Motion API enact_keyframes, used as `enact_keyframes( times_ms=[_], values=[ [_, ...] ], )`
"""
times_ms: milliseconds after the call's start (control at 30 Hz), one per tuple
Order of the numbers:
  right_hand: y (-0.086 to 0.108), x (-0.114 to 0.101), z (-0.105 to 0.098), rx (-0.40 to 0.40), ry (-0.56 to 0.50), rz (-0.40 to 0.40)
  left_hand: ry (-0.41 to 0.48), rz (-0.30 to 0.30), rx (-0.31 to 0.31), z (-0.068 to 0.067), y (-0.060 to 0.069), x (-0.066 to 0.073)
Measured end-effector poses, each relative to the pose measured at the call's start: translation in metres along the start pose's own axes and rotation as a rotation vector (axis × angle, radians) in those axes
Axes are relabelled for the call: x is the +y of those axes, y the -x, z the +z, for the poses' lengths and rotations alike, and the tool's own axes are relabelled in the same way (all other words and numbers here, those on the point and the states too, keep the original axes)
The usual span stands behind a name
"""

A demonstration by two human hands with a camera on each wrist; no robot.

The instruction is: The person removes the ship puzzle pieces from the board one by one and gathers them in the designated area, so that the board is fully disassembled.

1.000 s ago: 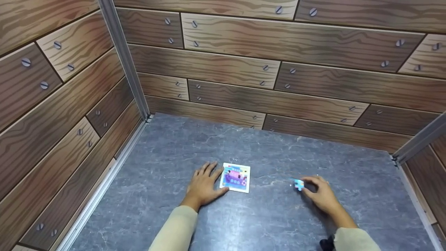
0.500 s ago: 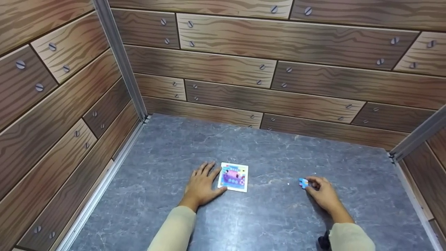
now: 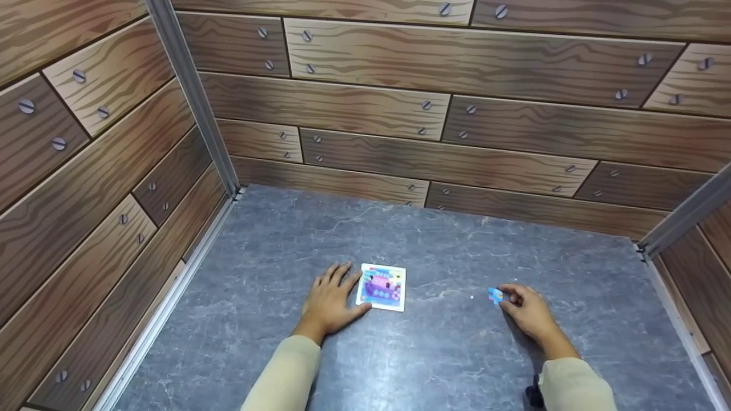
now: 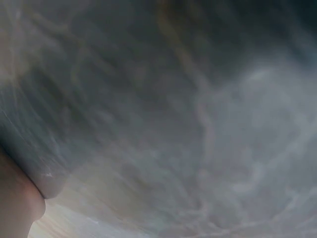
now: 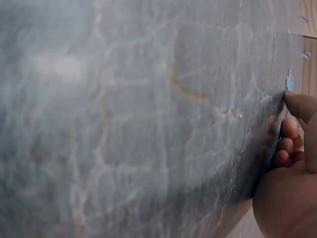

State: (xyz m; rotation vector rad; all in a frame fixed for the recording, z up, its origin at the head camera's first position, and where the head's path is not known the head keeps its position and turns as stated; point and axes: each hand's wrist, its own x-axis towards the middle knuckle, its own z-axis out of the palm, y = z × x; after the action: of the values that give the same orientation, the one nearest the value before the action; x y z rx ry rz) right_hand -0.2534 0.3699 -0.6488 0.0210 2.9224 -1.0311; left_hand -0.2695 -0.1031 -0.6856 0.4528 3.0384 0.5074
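Note:
A square white-bordered picture puzzle (image 3: 381, 288), showing a pink and purple boat, lies flat on the grey marbled tabletop. My left hand (image 3: 329, 302) rests palm down with spread fingers along its left side, the thumb touching the lower left corner. To the right of the puzzle, my right hand (image 3: 530, 311) pinches a small blue jigsaw piece (image 3: 495, 295) between thumb and fingers. In the right wrist view, my right hand (image 5: 292, 148) shows curled fingers, with a sliver of the piece (image 5: 289, 82) beyond the fingertip. Only a bit of skin (image 4: 17, 198) enters the left wrist view.
Wood-patterned panels (image 3: 365, 108) stand at the back and on both sides of the tabletop (image 3: 434, 354). Metal posts (image 3: 200, 103) mark the corners. A tiny white speck (image 3: 472, 297) lies left of the jigsaw piece.
The jigsaw piece has turned in my right hand's fingers and sits slightly farther right. My left hand keeps its place by the puzzle. The head view has shifted a little.

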Motion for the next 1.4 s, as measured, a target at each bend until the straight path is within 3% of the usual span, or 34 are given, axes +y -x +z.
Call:
enact_keyframes(
  times_ms=[667, 767, 933, 1033, 1133, 1233, 1300, 1400],
  values=[
    [-0.003, -0.004, 0.006, -0.002, 0.009, -0.019, -0.001, -0.010, -0.007, -0.003, 0.000, -0.003],
    [-0.005, -0.004, 0.005, -0.018, -0.065, 0.023, -0.005, -0.009, -0.001, -0.003, -0.002, -0.004],
    [-0.007, -0.007, -0.003, -0.083, -0.245, 0.167, 0.000, -0.006, 0.009, 0.000, -0.002, -0.004],
    [-0.010, -0.018, 0.000, -0.023, -0.269, 0.198, 0.003, -0.006, 0.011, 0.002, -0.001, -0.004],
    [-0.016, -0.039, 0.018, 0.200, -0.264, 0.129, 0.003, -0.002, 0.007, 0.003, 0.000, -0.003],
    [-0.023, -0.073, 0.046, 0.376, -0.259, -0.027, 0.004, -0.001, 0.004, 0.003, 0.000, -0.002],
    [-0.025, -0.099, 0.067, 0.373, -0.274, -0.129, 0.005, -0.002, 0.003, 0.002, -0.001, -0.001],
    [-0.028, -0.134, 0.097, 0.243, -0.310, -0.212, 0.006, -0.004, 0.003, 0.001, -0.001, -0.001]
  ],
)
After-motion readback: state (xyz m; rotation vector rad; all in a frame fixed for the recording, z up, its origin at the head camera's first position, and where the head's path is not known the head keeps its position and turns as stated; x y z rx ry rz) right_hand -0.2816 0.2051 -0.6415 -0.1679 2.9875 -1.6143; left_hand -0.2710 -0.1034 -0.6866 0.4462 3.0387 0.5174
